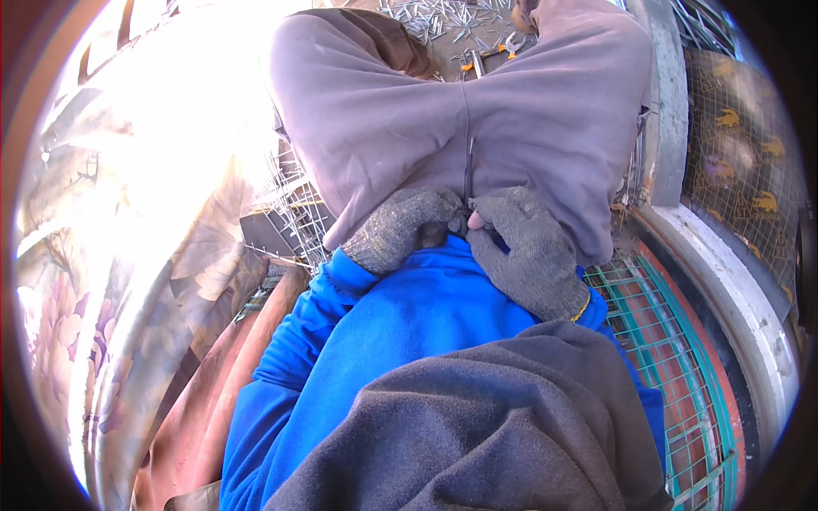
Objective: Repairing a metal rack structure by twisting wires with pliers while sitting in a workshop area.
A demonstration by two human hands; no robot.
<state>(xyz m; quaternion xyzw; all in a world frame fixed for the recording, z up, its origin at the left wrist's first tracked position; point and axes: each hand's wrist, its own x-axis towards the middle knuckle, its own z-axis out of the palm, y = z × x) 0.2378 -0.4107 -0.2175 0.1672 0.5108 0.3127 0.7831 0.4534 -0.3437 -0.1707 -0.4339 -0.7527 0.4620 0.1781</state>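
Observation:
Both hands wear grey knitted gloves and meet at my waist, where the blue top [409, 307] borders the mauve-grey trousers [392, 111]. My left hand [405, 223] has its fingers curled inward. Beside it, my right hand [528, 247] is also closed, with a bare fingertip poking out of its glove. A thin dark strip [469, 166] rises from between the two hands along the trouser seam; I cannot tell whether it is a cord or a rod. What the fingers pinch is hidden.
Beyond my legs, many loose nails [443, 19] lie scattered on the floor beside orange-handled pliers [511, 46]. Green wire mesh [673, 366] stands at the right, near a pale curved ledge [724, 272]. Patterned cloth [204, 281] hangs at the left by more wire mesh [298, 204].

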